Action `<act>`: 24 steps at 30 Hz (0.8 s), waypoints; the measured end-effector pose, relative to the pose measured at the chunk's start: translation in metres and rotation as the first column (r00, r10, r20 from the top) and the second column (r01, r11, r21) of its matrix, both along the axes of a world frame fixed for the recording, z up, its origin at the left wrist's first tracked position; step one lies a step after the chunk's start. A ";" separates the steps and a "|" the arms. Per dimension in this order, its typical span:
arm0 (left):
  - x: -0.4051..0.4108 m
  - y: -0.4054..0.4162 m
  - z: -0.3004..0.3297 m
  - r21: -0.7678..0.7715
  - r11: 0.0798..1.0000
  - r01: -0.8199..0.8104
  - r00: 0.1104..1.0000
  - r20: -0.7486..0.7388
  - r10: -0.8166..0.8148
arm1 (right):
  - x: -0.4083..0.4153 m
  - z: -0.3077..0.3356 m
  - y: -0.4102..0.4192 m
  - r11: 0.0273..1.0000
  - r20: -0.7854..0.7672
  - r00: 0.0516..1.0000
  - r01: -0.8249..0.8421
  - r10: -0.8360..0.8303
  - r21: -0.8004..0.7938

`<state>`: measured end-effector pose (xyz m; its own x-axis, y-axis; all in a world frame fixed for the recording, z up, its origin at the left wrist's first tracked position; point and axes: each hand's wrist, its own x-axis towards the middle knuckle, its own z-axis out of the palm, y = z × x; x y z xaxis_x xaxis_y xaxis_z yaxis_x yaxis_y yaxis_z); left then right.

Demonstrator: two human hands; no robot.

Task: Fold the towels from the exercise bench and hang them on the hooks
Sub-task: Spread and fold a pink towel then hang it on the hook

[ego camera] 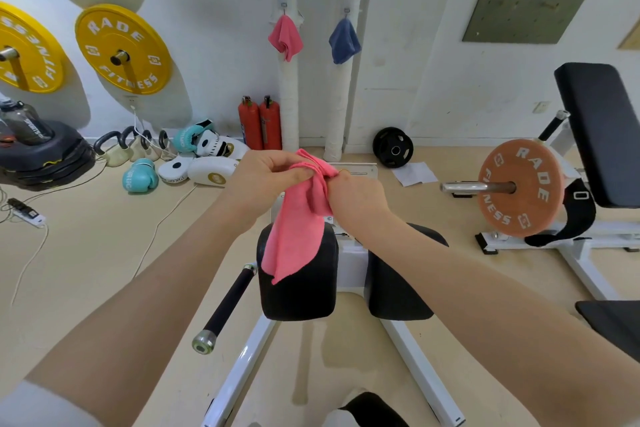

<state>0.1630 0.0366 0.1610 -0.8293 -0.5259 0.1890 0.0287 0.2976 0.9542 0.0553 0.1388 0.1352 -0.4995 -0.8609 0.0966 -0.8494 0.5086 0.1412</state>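
Head view, near to far: bench pads (pixel 298 288), black, below my hands. Left hand (pixel 266 180) and right hand (pixel 360 198) both pinch one pink towel (pixel 298 232), hanging over the left pad. Far wall: pink cloth (pixel 285 38) and blue cloth (pixel 344 42) on hooks (pixel 284 7).

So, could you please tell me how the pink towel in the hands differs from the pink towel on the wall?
The held towel is pinched by both the left hand and right hand; the wall towel hangs from a hook. The held one dangles long and loose; the wall one is bunched. Both are pink.
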 end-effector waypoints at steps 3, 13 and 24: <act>-0.001 -0.006 -0.006 0.042 0.992 -0.123 0.992 -0.017 0.124 | -0.005 0.005 0.004 0.981 0.281 0.942 -0.192 0.183 0.005; 0.001 -0.018 -0.025 -0.124 0.981 -0.149 0.973 0.159 0.167 | -0.040 0.018 0.028 0.920 -0.353 0.850 -0.377 0.391 0.110; -0.003 -0.001 -0.022 0.073 0.995 -0.065 0.996 0.058 0.061 | -0.019 0.012 0.044 0.975 0.045 0.975 -0.212 0.215 -0.072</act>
<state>0.1595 0.0360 0.1392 -0.8020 -0.5886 0.1017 -0.0420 0.2253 0.9734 0.0365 0.1825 0.1468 -0.3106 -0.9408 0.1360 -0.9447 0.3213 0.0656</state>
